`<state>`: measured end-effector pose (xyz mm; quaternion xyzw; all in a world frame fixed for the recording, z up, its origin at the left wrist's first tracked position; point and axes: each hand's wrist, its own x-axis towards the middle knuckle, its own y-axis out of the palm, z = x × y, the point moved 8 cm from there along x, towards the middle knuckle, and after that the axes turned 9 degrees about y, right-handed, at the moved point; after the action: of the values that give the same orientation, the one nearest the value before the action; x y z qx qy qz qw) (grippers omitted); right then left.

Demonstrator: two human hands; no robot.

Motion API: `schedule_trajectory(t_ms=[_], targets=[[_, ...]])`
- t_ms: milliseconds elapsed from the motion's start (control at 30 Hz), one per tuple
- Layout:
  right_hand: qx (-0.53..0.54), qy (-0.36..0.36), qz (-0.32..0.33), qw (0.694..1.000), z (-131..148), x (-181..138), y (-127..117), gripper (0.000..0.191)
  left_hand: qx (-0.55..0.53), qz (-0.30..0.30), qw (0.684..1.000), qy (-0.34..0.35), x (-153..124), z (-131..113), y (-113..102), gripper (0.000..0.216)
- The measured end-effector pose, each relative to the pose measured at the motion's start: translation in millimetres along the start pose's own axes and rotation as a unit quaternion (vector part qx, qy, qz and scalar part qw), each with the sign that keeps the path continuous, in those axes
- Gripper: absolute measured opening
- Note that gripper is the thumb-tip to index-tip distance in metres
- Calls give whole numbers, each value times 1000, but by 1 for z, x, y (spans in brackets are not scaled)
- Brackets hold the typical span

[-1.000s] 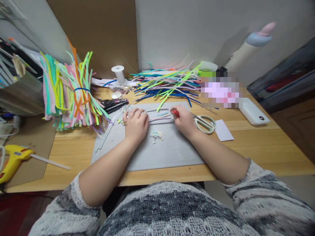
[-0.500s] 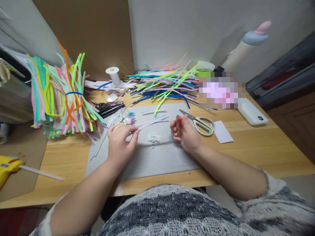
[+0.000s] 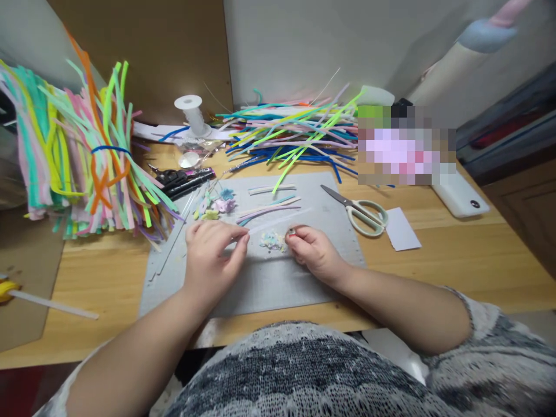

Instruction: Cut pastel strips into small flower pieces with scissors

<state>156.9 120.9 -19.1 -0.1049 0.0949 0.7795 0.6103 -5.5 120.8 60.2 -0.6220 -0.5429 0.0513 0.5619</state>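
Note:
My left hand [image 3: 215,252] pinches a thin translucent glue stick [image 3: 282,220] between thumb and fingertips. The stick points right, over the grey cutting mat [image 3: 282,284]. My right hand [image 3: 317,252] is closed around a small red lighter [image 3: 292,232], its metal top showing and most of its body hidden by the fingers. Between my hands lies a small heap of pastel fuzzy clippings [image 3: 271,240]. Just behind are a few cut pipe cleaners [image 3: 269,209]. Several fuzzy pastel shapes [image 3: 223,202] sit beyond my left hand.
Scissors [image 3: 365,214] and a white card [image 3: 402,229] lie right of the mat. Bundled pipe cleaners [image 3: 99,168] stand at left; a loose pile [image 3: 295,136] lies at the back near a white spool [image 3: 193,119]. A yellow glue gun [image 3: 6,291] is at far left.
My right hand has moved left with the lighter, toward the glue stick, and turned so the metal top faces it. The view has shifted slightly. My left hand keeps its pinch.

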Motion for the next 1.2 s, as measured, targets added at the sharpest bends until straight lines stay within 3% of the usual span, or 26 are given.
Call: schedule_trajectory(t_ms=[800,1200], targets=[[3,-4,6,1000,-7,6,-4,33,-32,15,999,-3,0,-2,5,9],[-1,-31,14,999,3,2,0,30,-126,30,987,-96,-7,17,15,16]])
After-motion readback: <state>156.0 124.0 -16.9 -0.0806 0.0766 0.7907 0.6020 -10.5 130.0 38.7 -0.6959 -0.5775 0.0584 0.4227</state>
